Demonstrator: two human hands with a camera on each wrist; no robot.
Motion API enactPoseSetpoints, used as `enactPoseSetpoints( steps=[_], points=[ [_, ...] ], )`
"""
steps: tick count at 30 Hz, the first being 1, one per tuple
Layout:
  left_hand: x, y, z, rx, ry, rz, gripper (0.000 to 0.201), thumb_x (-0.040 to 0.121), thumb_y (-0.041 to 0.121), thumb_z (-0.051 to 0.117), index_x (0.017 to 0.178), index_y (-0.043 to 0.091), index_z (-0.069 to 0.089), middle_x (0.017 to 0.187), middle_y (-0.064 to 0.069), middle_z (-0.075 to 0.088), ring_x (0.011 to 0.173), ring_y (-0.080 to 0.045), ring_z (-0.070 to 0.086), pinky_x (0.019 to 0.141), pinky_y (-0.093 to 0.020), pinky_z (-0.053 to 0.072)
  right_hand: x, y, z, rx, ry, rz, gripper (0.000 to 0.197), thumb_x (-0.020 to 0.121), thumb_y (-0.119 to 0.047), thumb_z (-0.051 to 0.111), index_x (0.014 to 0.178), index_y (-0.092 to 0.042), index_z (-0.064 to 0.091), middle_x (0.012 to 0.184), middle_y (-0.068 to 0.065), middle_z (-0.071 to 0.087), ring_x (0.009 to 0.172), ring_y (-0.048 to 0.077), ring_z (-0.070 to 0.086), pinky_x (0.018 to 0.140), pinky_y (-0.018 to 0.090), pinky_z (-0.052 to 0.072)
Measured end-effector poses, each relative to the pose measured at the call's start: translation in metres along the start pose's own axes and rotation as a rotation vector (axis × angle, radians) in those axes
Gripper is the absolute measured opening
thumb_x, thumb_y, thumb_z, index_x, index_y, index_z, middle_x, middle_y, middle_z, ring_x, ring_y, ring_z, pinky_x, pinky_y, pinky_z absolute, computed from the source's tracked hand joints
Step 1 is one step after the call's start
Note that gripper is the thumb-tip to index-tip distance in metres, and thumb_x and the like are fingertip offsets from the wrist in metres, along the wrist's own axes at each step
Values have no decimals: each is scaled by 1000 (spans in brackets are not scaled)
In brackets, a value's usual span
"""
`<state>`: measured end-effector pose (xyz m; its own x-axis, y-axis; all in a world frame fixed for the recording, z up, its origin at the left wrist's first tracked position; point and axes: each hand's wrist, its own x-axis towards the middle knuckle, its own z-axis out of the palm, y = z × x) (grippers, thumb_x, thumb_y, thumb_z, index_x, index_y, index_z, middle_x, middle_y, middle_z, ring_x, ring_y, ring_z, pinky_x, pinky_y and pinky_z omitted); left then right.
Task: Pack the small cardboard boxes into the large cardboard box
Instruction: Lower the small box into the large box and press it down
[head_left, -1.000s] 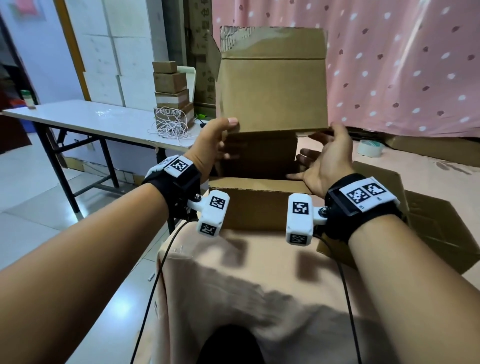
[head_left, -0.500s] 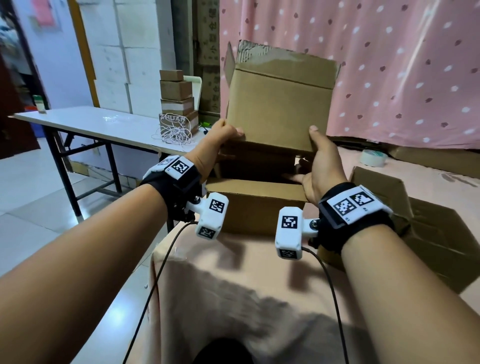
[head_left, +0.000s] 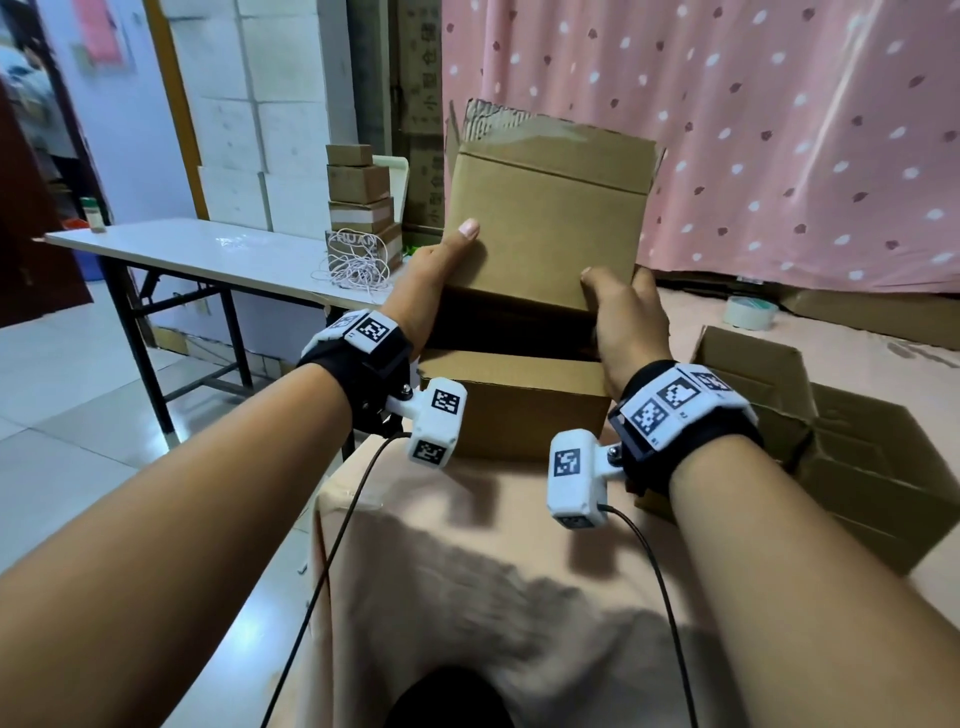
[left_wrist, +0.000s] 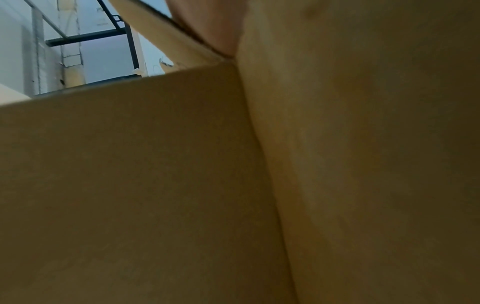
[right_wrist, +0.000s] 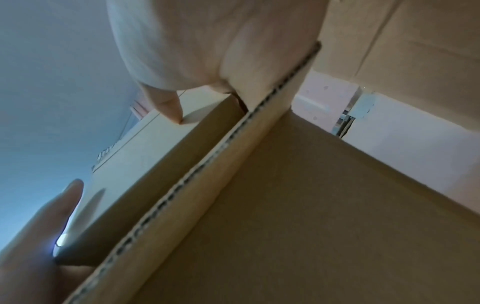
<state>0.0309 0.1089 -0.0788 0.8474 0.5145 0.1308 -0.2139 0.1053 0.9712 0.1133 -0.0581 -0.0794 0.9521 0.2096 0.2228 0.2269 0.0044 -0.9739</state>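
The box (head_left: 545, 228) between the hands is plain brown cardboard, as are the open box (head_left: 511, 400) under it, the flattened one (head_left: 857, 441) at right and the small stacked boxes (head_left: 358, 197), two of which have white bands. The curtain (head_left: 753, 130) is pink with white and dark pink spots. The cloth (head_left: 467, 545) is pale peach. The side table (head_left: 208, 254) has a white top and black legs. The wrist straps (head_left: 379, 364) are black, with white blocks carrying black-and-white square codes. The tape roll (head_left: 750, 312) is whitish. The floor tiles (head_left: 52, 415) are pale grey.

A white folding worktop (head_left: 208, 254) stands at ten o'clock, with a tangle of white string (head_left: 358, 267) on its near end. A roll of tape (head_left: 750, 313) lies at two o'clock below a pink spotted curtain (head_left: 779, 130).
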Motion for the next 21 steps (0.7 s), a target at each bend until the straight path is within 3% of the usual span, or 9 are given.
enactPoseSetpoints(
  steps=[3, 6, 9, 12, 15, 18, 21],
  points=[
    [6, -5, -4, -46, -16, -72, 95, 54, 71, 84, 129, 18, 60, 129, -21, 66, 112, -46, 67, 103, -63, 46, -1, -1, -2, 51, 18, 6, 81, 71, -59, 58, 145, -29, 45, 145, 1, 54, 142, 31, 39, 116, 51, 35],
    [1, -4, -3, -47, -32, -45, 71, 66, 62, 80, 117, 13, 70, 126, -26, 66, 115, -47, 65, 104, -65, 44, -1, -1, -3, 82, 28, -4, 74, 88, -58, 56, 151, -23, 40, 152, 1, 48, 145, 27, 37, 118, 43, 30],
    [-2, -1, -1, -66, -29, -17, 48, 72, 53, 73, 102, 16, 77, 104, -16, 73, 101, -38, 69, 101, -64, 48, 2, 1, -4, 62, 27, 11, 70, 94, -59, 50, 153, -23, 38, 155, 2, 45, 145, 26, 37, 117, 43, 30],
    [-2, -4, -1, -84, 0, -51, 58, 68, 53, 74, 112, 16, 71, 99, -11, 71, 96, -34, 69, 100, -64, 47, 2, 1, -4, 59, 22, 31, 70, 96, -59, 46, 155, -23, 35, 157, 3, 42, 147, 27, 33, 115, 43, 29],
    [0, -4, -1, -88, 8, -56, 43, 69, 50, 71, 99, 19, 73, 91, -10, 69, 92, -33, 66, 102, -65, 44, 4, 1, -4, 58, 5, 3, 62, 99, -57, 42, 151, -24, 38, 154, 5, 43, 147, 26, 31, 107, 37, 28],
    [3, -4, -3, -60, 49, -75, 44, 60, 52, 72, 91, 22, 73, 88, -9, 67, 91, -32, 66, 102, -66, 42, 4, -2, -1, 65, -34, 23, 82, 83, -73, 43, 152, -30, 39, 158, -4, 42, 151, 23, 27, 122, 47, 22],
    [5, -5, -5, -42, 68, -81, 42, 60, 53, 71, 90, 23, 73, 86, -7, 68, 90, -31, 66, 102, -64, 44, 34, 16, -1, 96, -51, 70, 95, 61, -86, 45, 145, -41, 46, 154, -12, 47, 152, 24, 26, 122, 55, 17]
  ],
)
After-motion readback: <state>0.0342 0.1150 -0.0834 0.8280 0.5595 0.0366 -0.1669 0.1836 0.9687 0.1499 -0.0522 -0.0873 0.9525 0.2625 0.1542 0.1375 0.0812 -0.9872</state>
